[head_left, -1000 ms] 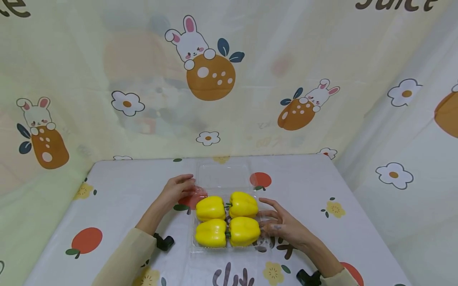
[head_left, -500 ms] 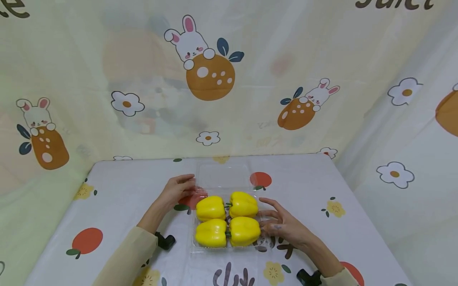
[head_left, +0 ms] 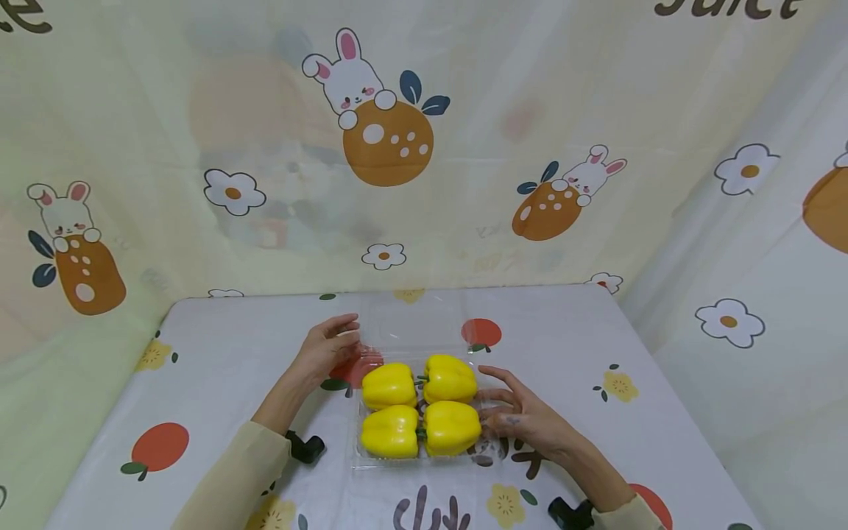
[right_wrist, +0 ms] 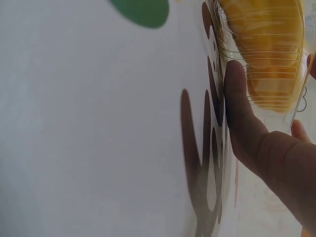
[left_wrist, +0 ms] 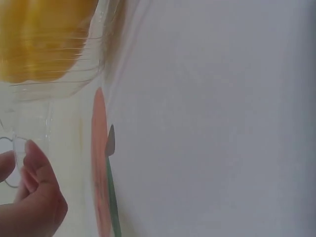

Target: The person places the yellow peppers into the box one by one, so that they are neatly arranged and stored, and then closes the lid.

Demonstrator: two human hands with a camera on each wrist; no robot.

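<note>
A clear plastic clamshell box (head_left: 380, 464) lies unfolded on the table. Several yellow bell peppers (head_left: 453, 428) fill its base in two rows, stems towards the middle. My left hand (head_left: 323, 352) is at the left edge of the see-through lid (head_left: 414, 320), on the far side. In the left wrist view, thumb and fingers (left_wrist: 42, 170) pinch that lid's edge. Against the box's right wall rests my right hand (head_left: 530, 421), fingers spread along the side. The right wrist view has its thumb (right_wrist: 237, 84) low on the ribbed wall, touching it.
A white cloth (head_left: 238, 383) printed with fruit and flowers covers the table. Behind it hangs a pale curtain (head_left: 464, 221) with rabbit prints, and another sheet (head_left: 742, 397) hangs at the right. Black wrist devices (head_left: 306, 449) sit at both cuffs.
My left hand has risen slightly, and the lid's far edge appears a little higher with it. The right hand, the peppers and the base have stayed in place.
</note>
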